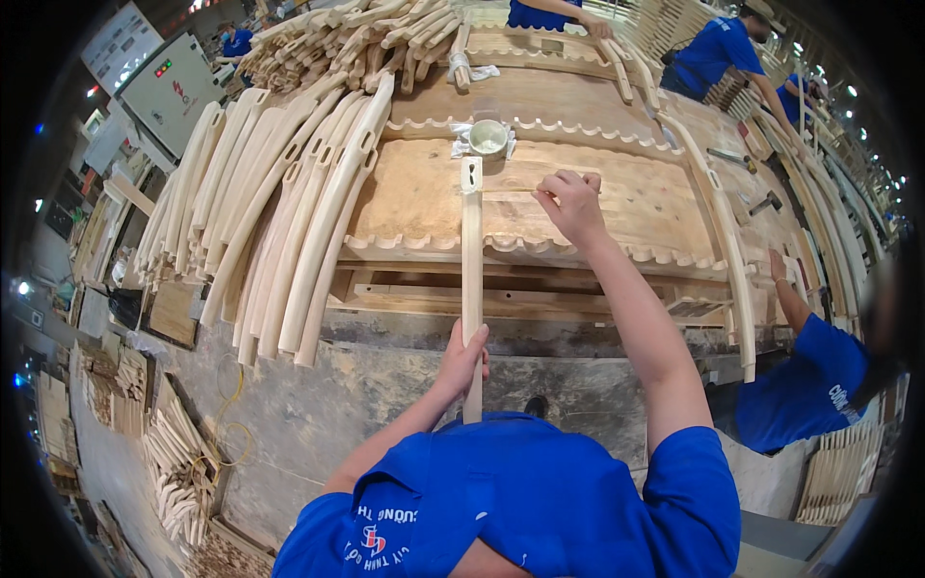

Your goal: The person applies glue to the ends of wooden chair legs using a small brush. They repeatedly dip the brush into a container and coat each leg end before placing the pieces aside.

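Note:
My left hand [462,358] is wrapped round the lower part of a long pale wooden bar [471,255]. The bar runs from near my chest to the workbench, its far end lying over the scalloped edge. A dark slot shows in that far end. With closed fingers my right hand [573,206] grips a thin yellowish stick [511,190], held level. The stick's left tip touches or nearly touches the bar just below the slot. Right behind the bar's end stands a round pale cup [488,141] on crumpled white cloth; what it holds is unclear.
Slotted wooden bars [318,202] lean over the bench on the left, with a heap of wooden pieces [376,39] behind. Scalloped strips [597,252] cross the bench [617,197]. Two hammers [766,203] lie right. Co-workers in blue [800,380] stand at the right and far side.

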`<control>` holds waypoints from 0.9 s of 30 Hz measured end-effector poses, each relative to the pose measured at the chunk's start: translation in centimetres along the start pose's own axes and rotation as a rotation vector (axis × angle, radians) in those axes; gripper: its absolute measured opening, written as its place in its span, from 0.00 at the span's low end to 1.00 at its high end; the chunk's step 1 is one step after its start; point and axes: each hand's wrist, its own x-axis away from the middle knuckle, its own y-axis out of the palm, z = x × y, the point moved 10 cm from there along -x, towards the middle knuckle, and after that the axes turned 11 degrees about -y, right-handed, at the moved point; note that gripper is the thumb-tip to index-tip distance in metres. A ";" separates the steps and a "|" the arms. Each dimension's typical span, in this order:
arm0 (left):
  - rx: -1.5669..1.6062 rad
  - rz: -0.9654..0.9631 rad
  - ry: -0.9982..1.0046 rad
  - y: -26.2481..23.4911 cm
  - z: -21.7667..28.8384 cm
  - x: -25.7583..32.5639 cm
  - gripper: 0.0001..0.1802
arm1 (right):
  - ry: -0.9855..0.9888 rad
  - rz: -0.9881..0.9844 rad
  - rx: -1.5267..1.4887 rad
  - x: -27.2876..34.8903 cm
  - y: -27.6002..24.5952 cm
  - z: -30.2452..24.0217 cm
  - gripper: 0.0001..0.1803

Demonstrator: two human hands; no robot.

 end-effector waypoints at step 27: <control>0.039 -0.039 0.031 0.2 0.1 -0.4 0.20 | 0.098 -0.011 0.088 -1.4 0.6 0.6 0.06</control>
